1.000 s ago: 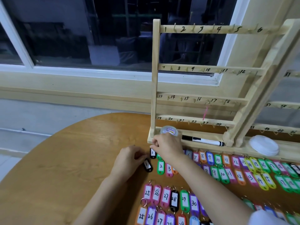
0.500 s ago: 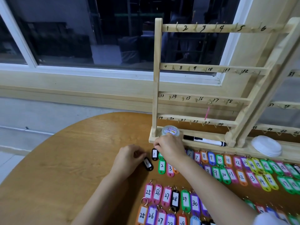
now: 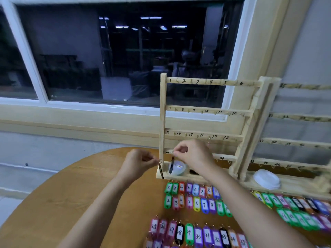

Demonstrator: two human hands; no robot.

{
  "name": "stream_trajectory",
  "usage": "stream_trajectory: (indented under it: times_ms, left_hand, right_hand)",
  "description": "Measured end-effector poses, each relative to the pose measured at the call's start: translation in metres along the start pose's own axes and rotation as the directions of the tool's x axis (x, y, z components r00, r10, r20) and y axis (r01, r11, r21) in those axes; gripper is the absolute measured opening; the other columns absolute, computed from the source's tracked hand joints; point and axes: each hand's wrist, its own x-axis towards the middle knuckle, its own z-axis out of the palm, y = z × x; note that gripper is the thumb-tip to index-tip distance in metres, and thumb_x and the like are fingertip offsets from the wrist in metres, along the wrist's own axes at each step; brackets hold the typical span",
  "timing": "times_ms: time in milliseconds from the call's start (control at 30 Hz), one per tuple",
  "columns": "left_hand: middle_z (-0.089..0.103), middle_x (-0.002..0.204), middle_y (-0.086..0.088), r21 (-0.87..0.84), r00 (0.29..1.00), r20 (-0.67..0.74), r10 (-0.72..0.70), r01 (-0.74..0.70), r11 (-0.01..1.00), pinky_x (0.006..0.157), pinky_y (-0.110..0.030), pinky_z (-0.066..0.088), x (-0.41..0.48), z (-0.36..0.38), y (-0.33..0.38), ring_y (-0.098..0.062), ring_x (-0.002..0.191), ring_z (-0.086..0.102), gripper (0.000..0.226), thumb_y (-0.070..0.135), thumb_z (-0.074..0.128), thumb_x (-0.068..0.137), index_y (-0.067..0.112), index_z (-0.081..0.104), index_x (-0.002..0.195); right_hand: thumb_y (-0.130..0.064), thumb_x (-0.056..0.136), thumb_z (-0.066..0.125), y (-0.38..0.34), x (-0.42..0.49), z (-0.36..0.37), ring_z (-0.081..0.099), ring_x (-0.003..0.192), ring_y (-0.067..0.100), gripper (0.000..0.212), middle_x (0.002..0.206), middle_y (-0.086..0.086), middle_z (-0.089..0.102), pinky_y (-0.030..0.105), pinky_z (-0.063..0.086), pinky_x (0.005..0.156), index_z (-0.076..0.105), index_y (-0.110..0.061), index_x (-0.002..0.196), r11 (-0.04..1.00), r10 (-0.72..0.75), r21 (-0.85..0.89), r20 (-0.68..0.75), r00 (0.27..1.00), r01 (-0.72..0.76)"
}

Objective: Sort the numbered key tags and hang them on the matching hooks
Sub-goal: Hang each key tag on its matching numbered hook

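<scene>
While both hands are pinching tags up off the table, the rack [image 3: 163, 111] is standing just beyond them.

The left hand [image 3: 141, 164] is clamping fingertips on a ring, its black tag [image 3: 161, 170] dangling just below; the right hand [image 3: 196, 155] is holding a second black tag [image 3: 172, 164] likewise. Both are hanging edge-on, numbers unreadable, so either is risking a wrong hook or slipping off the small hooks [image 3: 177, 80] above the hands.

Lower left of frame: open table [image 3: 75, 203], free pass. Lower right: rows of key tags [image 3: 197, 204] cover it. Rack [image 3: 162, 122] post and rails block centre right; tape roll [image 3: 177, 169] and white lid [image 3: 266, 179] crowd its base.
</scene>
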Motion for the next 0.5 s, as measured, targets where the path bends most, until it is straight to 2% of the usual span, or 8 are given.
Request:
stream_trajectory:
  times_ms: [100, 200, 300, 433, 500]
  left_hand:
    - [0.071, 0.07, 0.002, -0.126, 0.998, -0.019, 0.056, -0.058, 0.99, 0.059, -0.013, 0.045, 0.011, -0.021, 0.041, 0.001, 0.061, 0.059, 0.008, 0.013, 0.072, 0.083, 0.01, 0.072, 0.076]
    - [0.068, 0.072, 0.001, -0.201, 0.994, -0.04, 0.104, -0.11, 0.973, 0.055, -0.009, 0.043, 0.021, -0.038, 0.086, 0.006, 0.056, 0.055, 0.006, 0.006, 0.066, 0.087, 0.006, 0.07, 0.082]
    - [0.066, 0.075, -0.004, -0.215, 0.988, -0.097, 0.118, -0.136, 0.967, 0.051, -0.006, 0.04, 0.033, -0.049, 0.123, 0.006, 0.051, 0.052, 0.008, 0.007, 0.064, 0.088, 0.001, 0.07, 0.087]
    - [0.064, 0.068, 0.006, -0.258, 0.976, -0.169, 0.139, -0.18, 0.949, 0.048, -0.005, 0.038, 0.049, -0.055, 0.156, 0.01, 0.049, 0.051, 0.011, 0.009, 0.065, 0.089, 0.001, 0.071, 0.088]
    - [0.061, 0.067, 0.003, -0.296, 0.971, -0.215, 0.107, -0.169, 0.94, 0.043, -0.006, 0.034, 0.06, -0.057, 0.167, 0.007, 0.042, 0.047, 0.013, 0.01, 0.066, 0.089, -0.003, 0.071, 0.089]
  right_hand:
    - [-0.03, 0.086, 0.068, -0.013, 0.005, -0.037, 0.063, 0.079, 0.004, 0.008, 0.081, -0.016, 0.068, 0.028, 0.053, 0.074, 0.075, -0.028, 0.087, 0.999, -0.034, 0.026, -0.051, 0.998, 0.036]
    - [-0.03, 0.086, 0.069, -0.024, 0.013, -0.07, 0.062, 0.08, 0.007, 0.006, 0.079, -0.016, 0.066, 0.027, 0.05, 0.071, 0.075, -0.028, 0.085, 0.998, -0.038, 0.042, -0.083, 0.996, 0.041]
    - [-0.027, 0.082, 0.073, -0.034, 0.022, -0.098, 0.066, 0.078, 0.006, 0.004, 0.078, -0.015, 0.07, 0.031, 0.055, 0.075, 0.075, -0.029, 0.079, 0.992, -0.054, 0.104, -0.121, 0.991, 0.067]
    - [-0.024, 0.081, 0.073, -0.046, 0.035, -0.122, 0.067, 0.078, 0.005, 0.012, 0.071, -0.013, 0.071, 0.036, 0.057, 0.078, 0.073, -0.03, 0.07, 0.985, -0.06, 0.151, -0.18, 0.982, 0.087]
    - [-0.024, 0.082, 0.071, -0.052, 0.042, -0.13, 0.067, 0.077, 0.007, 0.014, 0.071, -0.013, 0.07, 0.036, 0.057, 0.077, 0.073, -0.03, 0.07, 0.981, -0.064, 0.166, -0.209, 0.976, 0.099]
